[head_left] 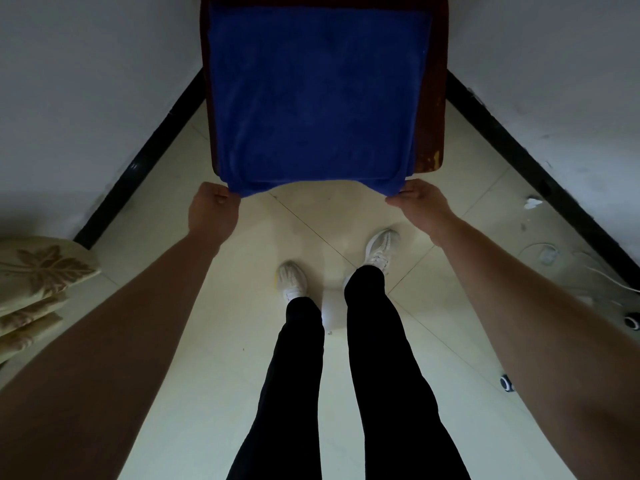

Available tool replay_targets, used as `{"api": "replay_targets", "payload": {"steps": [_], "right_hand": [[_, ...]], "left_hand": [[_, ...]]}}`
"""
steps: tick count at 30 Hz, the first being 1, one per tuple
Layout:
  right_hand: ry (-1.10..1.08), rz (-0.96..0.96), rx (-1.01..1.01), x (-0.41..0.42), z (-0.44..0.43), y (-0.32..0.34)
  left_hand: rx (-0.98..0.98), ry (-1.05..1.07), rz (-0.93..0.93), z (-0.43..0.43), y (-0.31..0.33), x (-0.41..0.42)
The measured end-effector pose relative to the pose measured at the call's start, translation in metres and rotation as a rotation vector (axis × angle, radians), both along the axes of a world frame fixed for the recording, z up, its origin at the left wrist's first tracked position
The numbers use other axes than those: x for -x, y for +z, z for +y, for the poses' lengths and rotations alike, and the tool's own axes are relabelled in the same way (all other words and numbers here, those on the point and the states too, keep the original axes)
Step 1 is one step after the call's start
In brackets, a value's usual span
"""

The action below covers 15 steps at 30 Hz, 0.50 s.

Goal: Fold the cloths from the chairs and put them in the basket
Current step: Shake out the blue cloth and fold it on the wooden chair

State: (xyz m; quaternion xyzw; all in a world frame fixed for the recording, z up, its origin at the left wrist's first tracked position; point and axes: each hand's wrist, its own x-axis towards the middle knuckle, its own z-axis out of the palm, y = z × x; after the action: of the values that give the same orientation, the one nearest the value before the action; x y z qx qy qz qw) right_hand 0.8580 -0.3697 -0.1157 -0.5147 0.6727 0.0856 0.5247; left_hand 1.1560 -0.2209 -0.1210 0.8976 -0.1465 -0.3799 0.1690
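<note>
A deep blue, plush terry cloth lies spread flat over the seat of a dark reddish-brown wooden chair, and both hands are pinched on its near edge: the left hand has thumb and fingers closed on the corner in front of it, and the right hand is clamped the same way on the opposite corner, so the edge hangs in a shallow curve between them, just clear of the seat front. Beyond the hands the cloth shows a second layer along its near border, so it looks already doubled over at least once, though how many layers there are cannot be told. Judging from this, the fold on this cloth is under way but not finished; the likely step in hand is either drawing the edge up for another fold or lifting the piece off the seat. No basket shows anywhere, so nothing can be said of what is already in it, and this cloth has yet to go there. Out past the left forearm, a stack of pale beige cushions with a brown leaf pattern sits at the edge of view; whether these belong to the task is unclear. Below the hands lies cream tiled floor.
</note>
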Motion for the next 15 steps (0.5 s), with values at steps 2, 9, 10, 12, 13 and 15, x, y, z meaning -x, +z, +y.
{"api": "replay_targets", "payload": {"steps": [2, 9, 10, 12, 13, 15], "right_hand": [[0.029, 0.029, -0.017, 0.000, 0.001, -0.007], [0.025, 0.031, 0.006, 0.004, 0.009, -0.041], [0.034, 0.044, 0.008, 0.006, 0.010, -0.044], [0.022, 0.084, -0.001, 0.011, 0.016, -0.047], [0.001, 0.096, -0.015, 0.014, 0.021, -0.046], [-0.048, 0.098, -0.028, 0.022, 0.031, -0.041]], "left_hand": [[-0.005, -0.007, 0.020, -0.002, -0.007, 0.002], [0.026, 0.060, 0.107, 0.000, -0.043, 0.004], [0.017, 0.047, 0.104, 0.003, -0.046, 0.004], [-0.015, 0.041, 0.108, 0.011, -0.050, 0.007], [-0.036, 0.049, 0.115, 0.017, -0.049, 0.009], [-0.071, 0.071, 0.134, 0.028, -0.041, 0.012]]}}
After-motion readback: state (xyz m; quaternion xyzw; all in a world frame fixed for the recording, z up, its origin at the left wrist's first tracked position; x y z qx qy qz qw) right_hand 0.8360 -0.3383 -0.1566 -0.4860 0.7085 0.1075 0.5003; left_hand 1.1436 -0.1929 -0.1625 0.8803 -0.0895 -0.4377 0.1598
